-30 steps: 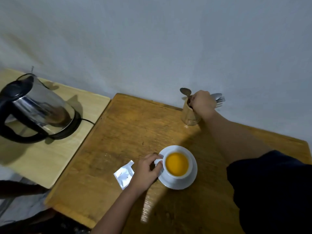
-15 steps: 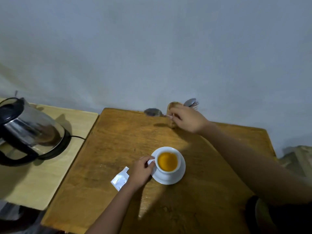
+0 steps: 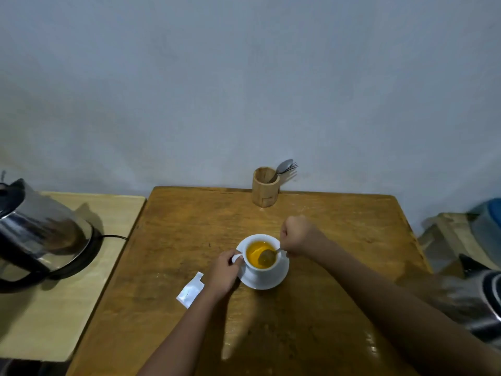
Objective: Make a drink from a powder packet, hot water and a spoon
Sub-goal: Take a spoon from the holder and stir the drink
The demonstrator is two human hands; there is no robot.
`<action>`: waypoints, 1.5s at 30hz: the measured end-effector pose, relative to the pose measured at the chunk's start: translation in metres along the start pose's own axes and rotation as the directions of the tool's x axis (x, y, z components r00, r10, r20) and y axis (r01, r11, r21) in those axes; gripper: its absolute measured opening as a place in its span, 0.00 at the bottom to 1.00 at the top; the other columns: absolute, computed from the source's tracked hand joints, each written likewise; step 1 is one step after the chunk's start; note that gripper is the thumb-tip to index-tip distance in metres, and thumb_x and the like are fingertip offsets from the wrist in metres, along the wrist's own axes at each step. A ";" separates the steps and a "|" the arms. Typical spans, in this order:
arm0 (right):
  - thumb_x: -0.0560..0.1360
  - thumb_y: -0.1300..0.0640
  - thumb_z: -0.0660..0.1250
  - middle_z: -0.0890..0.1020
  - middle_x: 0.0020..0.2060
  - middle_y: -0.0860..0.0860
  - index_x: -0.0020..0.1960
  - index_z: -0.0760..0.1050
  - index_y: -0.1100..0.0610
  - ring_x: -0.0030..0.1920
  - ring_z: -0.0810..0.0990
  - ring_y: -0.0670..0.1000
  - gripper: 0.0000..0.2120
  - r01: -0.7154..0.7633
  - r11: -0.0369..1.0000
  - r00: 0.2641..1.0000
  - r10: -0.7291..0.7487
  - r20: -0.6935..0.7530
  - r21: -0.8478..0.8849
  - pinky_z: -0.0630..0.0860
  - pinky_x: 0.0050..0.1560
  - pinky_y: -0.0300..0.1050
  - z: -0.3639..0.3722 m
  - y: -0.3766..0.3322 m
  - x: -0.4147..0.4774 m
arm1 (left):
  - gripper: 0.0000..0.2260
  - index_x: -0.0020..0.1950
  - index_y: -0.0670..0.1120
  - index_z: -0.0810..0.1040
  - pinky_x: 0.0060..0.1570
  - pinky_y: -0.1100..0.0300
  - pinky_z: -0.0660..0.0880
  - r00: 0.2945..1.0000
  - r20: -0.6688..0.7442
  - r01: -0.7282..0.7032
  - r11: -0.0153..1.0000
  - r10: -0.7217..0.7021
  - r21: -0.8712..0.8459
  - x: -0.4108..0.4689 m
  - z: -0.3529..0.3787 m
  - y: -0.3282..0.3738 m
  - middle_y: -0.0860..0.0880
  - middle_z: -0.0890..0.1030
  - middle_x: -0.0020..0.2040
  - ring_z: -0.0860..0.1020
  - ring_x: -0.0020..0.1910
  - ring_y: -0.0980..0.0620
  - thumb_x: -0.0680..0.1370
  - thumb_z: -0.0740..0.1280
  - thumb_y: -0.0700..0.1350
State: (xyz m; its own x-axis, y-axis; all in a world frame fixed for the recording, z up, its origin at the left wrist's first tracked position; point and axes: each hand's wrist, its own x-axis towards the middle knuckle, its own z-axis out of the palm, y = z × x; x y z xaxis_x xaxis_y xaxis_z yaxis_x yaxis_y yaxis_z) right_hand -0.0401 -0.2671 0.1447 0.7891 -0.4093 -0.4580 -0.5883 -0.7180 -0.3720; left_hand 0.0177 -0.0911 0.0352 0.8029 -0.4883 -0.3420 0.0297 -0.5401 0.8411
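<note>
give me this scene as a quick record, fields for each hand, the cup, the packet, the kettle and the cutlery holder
left hand: pinching the handle of the white ceramic cup
right hand: fist closed on a metal spoon, bowl dipped in the drink
cup: on white saucer, holds orange liquid
packet: torn silver powder packet, flat on wooden table, beside left wrist
kettle: steel electric kettle on side table, left
holder: wooden cutlery holder at table's far edge

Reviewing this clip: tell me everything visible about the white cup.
The white cup looks like glazed ceramic, rounded, with a small loop handle on its left. It stands upright on a matching white saucer on the wooden table, nearly full of orange liquid. The left hand holds the handle. A spoon, held by the right hand, dips its bowl into the drink.
</note>
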 end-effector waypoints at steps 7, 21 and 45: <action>0.66 0.67 0.68 0.83 0.33 0.59 0.37 0.79 0.67 0.31 0.81 0.49 0.02 0.048 0.945 0.950 0.057 -0.306 0.325 0.77 0.31 0.40 0.024 0.014 -0.005 | 0.09 0.52 0.47 0.80 0.53 0.50 0.75 1.000 -0.003 0.009 1.000 -0.009 -0.006 -0.001 0.001 0.000 0.46 0.81 0.52 0.77 0.51 0.47 0.78 0.61 0.46; 0.74 0.60 0.66 0.81 0.30 0.58 0.36 0.78 0.68 0.31 0.76 0.47 0.13 0.254 0.798 0.906 0.000 -0.422 0.546 0.69 0.31 0.34 0.053 0.006 -0.004 | 0.08 0.52 0.47 0.79 0.53 0.50 0.74 1.000 -0.002 0.011 0.999 -0.011 -0.037 0.001 0.002 -0.001 0.46 0.81 0.51 0.77 0.52 0.47 0.78 0.61 0.44; 0.77 0.58 0.62 0.83 0.50 0.59 0.53 0.80 0.63 0.50 0.80 0.54 0.11 0.444 0.895 0.895 -0.442 -0.053 0.037 0.77 0.51 0.49 0.018 0.008 0.005 | 0.07 0.50 0.50 0.78 0.56 0.47 0.75 0.999 0.021 -0.043 0.998 0.042 0.055 0.007 0.001 -0.006 0.47 0.81 0.52 0.78 0.53 0.47 0.78 0.61 0.46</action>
State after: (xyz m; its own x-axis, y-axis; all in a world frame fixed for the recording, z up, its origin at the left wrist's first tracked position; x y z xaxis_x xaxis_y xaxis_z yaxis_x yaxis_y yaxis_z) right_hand -0.0441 -0.2652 0.1248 0.9761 -0.0792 -0.2025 -0.1828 -0.8035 -0.5665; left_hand 0.0223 -0.0915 0.0274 0.7910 -0.5246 -0.3148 -0.0380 -0.5557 0.8305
